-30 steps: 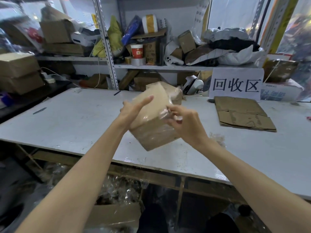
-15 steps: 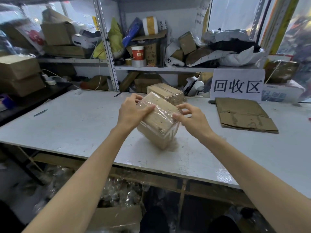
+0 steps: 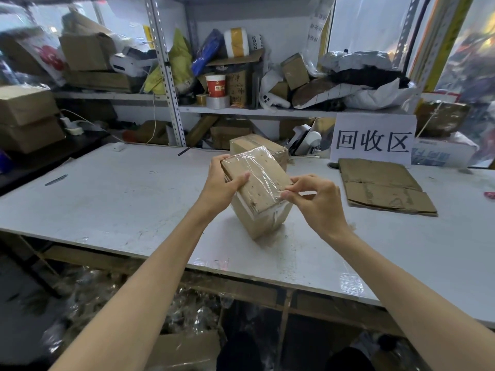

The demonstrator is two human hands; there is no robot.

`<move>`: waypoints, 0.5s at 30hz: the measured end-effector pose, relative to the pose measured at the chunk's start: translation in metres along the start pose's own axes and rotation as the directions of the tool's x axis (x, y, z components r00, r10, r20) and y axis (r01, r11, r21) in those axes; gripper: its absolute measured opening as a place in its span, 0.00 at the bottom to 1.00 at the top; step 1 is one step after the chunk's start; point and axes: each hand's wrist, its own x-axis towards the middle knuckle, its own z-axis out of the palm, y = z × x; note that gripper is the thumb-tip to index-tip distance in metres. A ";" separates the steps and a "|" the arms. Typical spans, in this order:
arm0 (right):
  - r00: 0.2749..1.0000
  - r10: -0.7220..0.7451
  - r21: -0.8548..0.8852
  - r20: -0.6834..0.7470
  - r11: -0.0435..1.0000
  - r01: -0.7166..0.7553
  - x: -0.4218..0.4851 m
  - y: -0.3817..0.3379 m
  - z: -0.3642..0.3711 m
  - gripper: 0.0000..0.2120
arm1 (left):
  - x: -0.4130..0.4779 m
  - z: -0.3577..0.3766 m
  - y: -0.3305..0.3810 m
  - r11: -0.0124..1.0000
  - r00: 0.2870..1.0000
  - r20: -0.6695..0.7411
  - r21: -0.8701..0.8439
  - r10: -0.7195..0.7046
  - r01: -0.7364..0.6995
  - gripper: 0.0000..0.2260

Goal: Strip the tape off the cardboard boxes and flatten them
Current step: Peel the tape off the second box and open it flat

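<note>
At table [image 3: 120, 199] centre, the box [image 3: 257, 180] stands tipped on one lower edge, with a second box [image 3: 278, 151] just behind at twelve o'clock and flat cardboard [image 3: 380, 183] at two o'clock. Your left hand [image 3: 222, 183] grips the box's nine o'clock side, thumb across the top. Your right hand [image 3: 318, 202] pinches the tape [image 3: 263, 167] edge at the top's three o'clock corner. You seem to be starting the peel. Next, secure the film and pull toward nine o'clock while the left hand braces.
</note>
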 end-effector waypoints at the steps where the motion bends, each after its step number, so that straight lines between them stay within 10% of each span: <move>1: 1.000 -0.003 0.003 0.007 1.000 0.003 0.000 0.000 -0.001 0.08 | 0.000 0.000 -0.002 1.000 0.999 0.042 -0.015 -0.009 0.010 0.34; 4: 1.000 -0.011 -0.003 0.019 1.000 0.011 0.000 -0.002 -0.001 0.08 | -0.001 -0.002 -0.009 0.995 0.990 0.139 -0.085 -0.032 0.044 0.49; 15: 0.961 -0.260 -0.260 0.097 0.925 0.276 0.005 -0.009 0.013 0.09 | 0.006 -0.007 -0.017 0.976 0.973 0.227 -0.197 -0.045 0.091 0.55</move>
